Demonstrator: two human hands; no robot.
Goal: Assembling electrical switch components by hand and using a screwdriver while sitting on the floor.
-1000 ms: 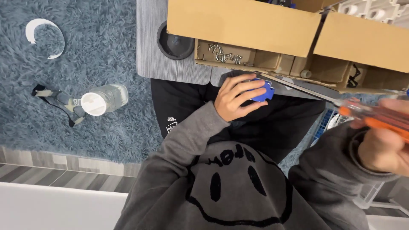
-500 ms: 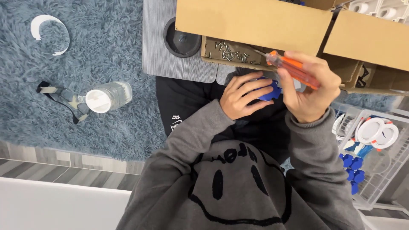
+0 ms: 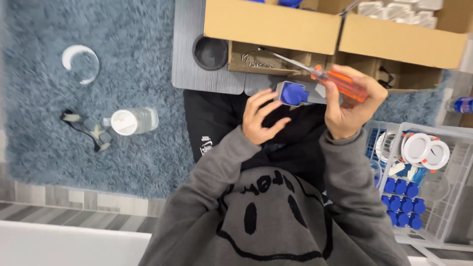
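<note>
The left hand (image 3: 261, 118) grips the near end of a small grey part with a round blue cap (image 3: 294, 93), fingers curled under and around it, holding it just above the lap. For driving a screw into a piece this small, that grip looks worth tightening — the part should rest firm against the palm so it cannot twist, with fingertips kept clear of the blade's line.

Just beside it, the right hand (image 3: 351, 106) is closed around the orange handle of a screwdriver (image 3: 340, 83). Its thin metal shaft runs up and away to the left over the worktop's edge, so the tip points away from the part and would, by my judgement, need turning back and seating squarely before any force goes on; a slanted tip is likely to slip off.

The part itself is a short grey block, boxy, with the blue disc set on its upper face — the far end is hidden behind the right hand's fingers.

Beyond the hands lies a grey worktop (image 3: 197, 59) with a dark round recess (image 3: 210, 51), and on it an open cardboard box (image 3: 276, 22). To the right stands a white wire basket (image 3: 419, 177) of blue caps and white round pieces.
</note>
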